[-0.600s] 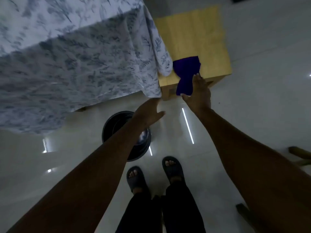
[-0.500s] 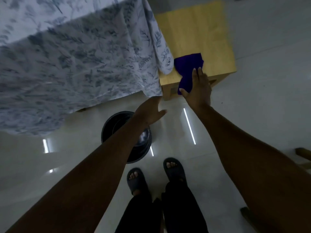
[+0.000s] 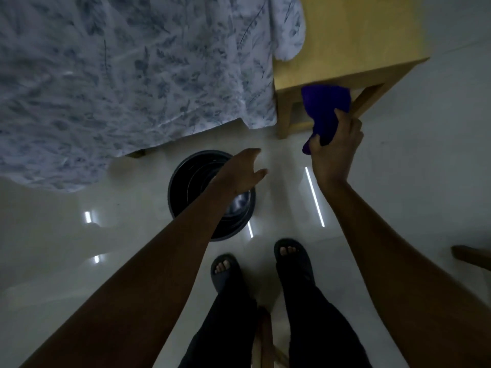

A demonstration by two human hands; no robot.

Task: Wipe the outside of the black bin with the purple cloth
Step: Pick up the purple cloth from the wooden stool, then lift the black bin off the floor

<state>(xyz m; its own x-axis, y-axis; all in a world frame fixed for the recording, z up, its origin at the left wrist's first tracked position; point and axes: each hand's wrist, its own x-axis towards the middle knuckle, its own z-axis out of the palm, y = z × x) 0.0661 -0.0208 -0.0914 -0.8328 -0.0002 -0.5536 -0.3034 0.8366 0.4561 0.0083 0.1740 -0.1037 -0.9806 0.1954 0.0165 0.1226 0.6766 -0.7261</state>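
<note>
Head view, operator: you have two bare hands in frame and two sandalled feet [image 3: 261, 264] on the pale glossy floor [image 3: 398, 181]. Your right hand [image 3: 335, 150] is closed around one purple cloth [image 3: 325, 110], thumb and fingers pinching its lower part; the upper part fans out in front of the wooden stool's front edge. I cannot tell whether the cloth touches the stool. Your left hand [image 3: 243, 172] hangs over the far rim of one black bin [image 3: 186, 192], fingers loosely parted and slightly curled, holding nothing. I cannot tell whether it touches the rim.

The bin stands upright on the floor, just beside the hanging edge of one leaf-patterned bedsheet [image 3: 132, 75] and near your left foot. One wooden stool [image 3: 345, 43] stands to the right of the sheet, a corner of which drapes onto its top. Cloth and bin are apart. Four bright light reflections show on the floor around the bin.
</note>
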